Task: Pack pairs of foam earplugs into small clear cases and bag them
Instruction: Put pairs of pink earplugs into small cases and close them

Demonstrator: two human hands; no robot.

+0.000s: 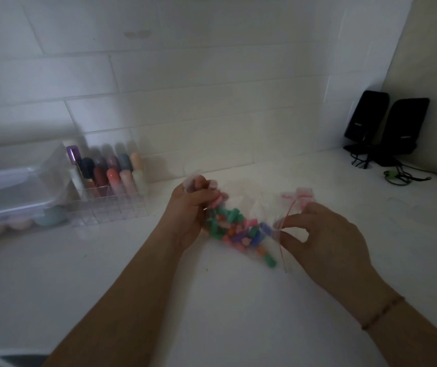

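— Earplugs?
— In a clear bag between both hands; left hand grips one end, right hand pinches the red-striped edge.
— Beyond them?
— White counter, organizer far left, speakers far right, tiled wall.

Two hands, two speakers — one earplug bag.

White countertop backed by white tiled wall. At left: clear lidded plastic box, pastel rounded items beneath, blurred. Just right of it: clear compartmented organizer holding upright coloured tubes. Far right corner: two black speakers with tangled cables.
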